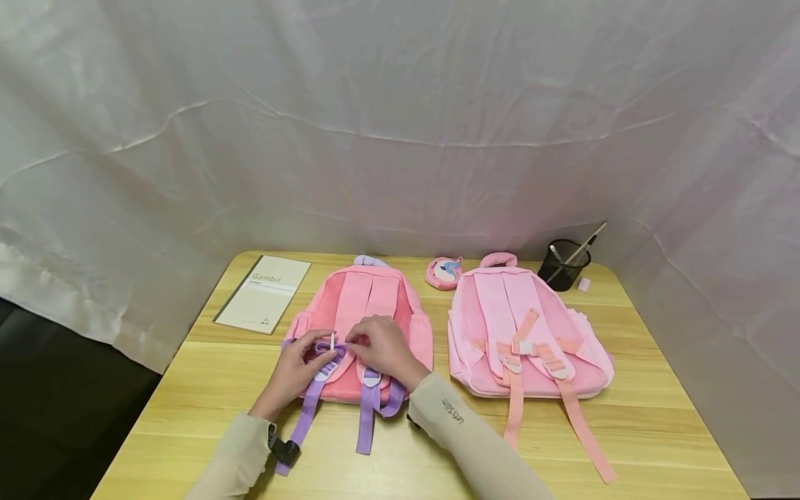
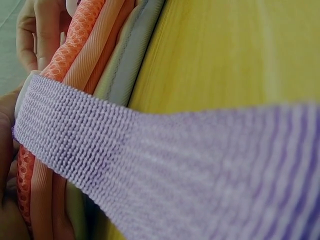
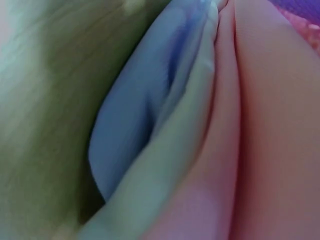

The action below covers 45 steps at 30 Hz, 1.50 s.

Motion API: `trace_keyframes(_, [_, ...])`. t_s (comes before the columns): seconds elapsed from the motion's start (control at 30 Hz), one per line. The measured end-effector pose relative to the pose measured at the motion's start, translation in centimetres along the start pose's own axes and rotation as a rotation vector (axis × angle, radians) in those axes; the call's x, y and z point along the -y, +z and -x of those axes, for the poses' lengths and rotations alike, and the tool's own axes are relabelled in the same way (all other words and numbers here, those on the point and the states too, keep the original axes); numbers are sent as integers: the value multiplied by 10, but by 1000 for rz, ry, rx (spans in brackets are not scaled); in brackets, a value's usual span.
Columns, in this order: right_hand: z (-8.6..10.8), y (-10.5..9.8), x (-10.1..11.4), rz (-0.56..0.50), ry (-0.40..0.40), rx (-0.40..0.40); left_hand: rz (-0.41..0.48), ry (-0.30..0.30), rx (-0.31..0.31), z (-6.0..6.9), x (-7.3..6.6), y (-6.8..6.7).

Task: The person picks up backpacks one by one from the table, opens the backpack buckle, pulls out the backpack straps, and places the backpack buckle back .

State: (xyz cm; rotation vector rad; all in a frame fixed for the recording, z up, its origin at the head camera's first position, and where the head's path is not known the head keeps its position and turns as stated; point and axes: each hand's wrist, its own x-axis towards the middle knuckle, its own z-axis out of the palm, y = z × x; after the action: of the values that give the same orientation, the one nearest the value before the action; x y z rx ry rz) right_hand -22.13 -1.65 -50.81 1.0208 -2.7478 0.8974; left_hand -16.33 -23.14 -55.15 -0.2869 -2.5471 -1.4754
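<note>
The pink backpack [image 1: 369, 292] lay left of the middle of the table [image 1: 187, 403], its handle [image 1: 370, 261] close to the far edge. Narrow strips of wood separated it from the light pink backpack [image 1: 465, 337] at right and the notebook [image 1: 262, 295] at left. A wider area of tabletop extended from its base to the near edge, partly crossed by two purple strap ends [image 1: 367, 420].

The long axis of the pink backpack ran near to far; its top pointed away from the person, shoulder straps facing up. Over its lower left part, the left hand [image 1: 292, 368] pinched an upright white buckle [image 1: 332, 341] between thumb and finger. Beside it, the right hand [image 1: 384, 345] pinched the purple chest strap [image 1: 341, 352] with the fingertips.

The table had a yellow wood grain. A coin purse [image 1: 444, 273], a pen holder [image 1: 562, 267] and an eraser [image 1: 584, 284] occupied the far side. Pale curtains [image 1: 400, 139] hung behind and at both sides.
</note>
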Motion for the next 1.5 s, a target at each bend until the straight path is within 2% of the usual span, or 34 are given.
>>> trace_keyframes(0.23, [-1,0,0,-119,41,-18,22,-9,-4,-1,-2,0])
trace_keyframes(0.43, [-7,4,2,-208,85,-2,50,-5,-2,-1,-3,0])
trace_keyframes(0.8, [-12,5,6,-289,109,25,59,-13,-22,-3,-1,1])
trace_keyframes(1.07, [-12,5,4,-339,121,25,88,13,-43,-2,-2,1])
trace_keyframes(1.17, [-12,6,2,-360,122,24,138,20,-85,0,-3,3])
trace_keyframes(1.3, [-11,7,-1,-375,126,28,148,33,-238,4,-9,6])
trace_keyframes(1.4, [-11,8,-2,-399,132,25,45,43,-344,9,-17,8])
trace_keyframes(1.5, [-11,9,-4,-419,136,19,-44,46,-350,12,-28,10])
